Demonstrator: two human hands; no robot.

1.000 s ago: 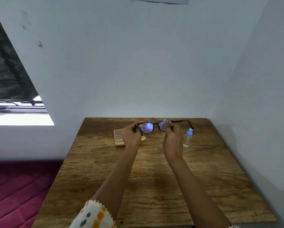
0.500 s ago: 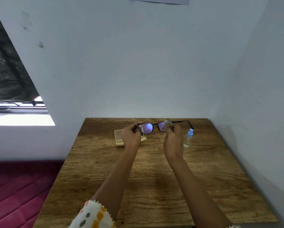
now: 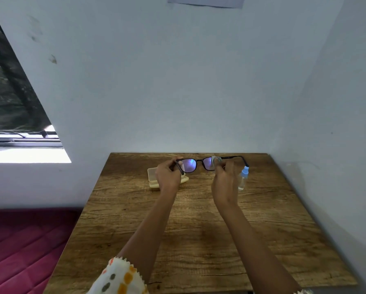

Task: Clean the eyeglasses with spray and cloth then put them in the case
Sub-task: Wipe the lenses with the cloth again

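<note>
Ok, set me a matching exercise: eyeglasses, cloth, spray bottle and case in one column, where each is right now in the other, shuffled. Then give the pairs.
1. eyeglasses
2. cloth
3. spray bottle
4. case

A. stands upright on the table, just right of the right hand
B. pale yellow, lies on the table partly behind the left hand
C. held up over the table between both hands
D. pinched against one lens by the right hand

Pairs: 1-C, 2-D, 3-A, 4-B.
</note>
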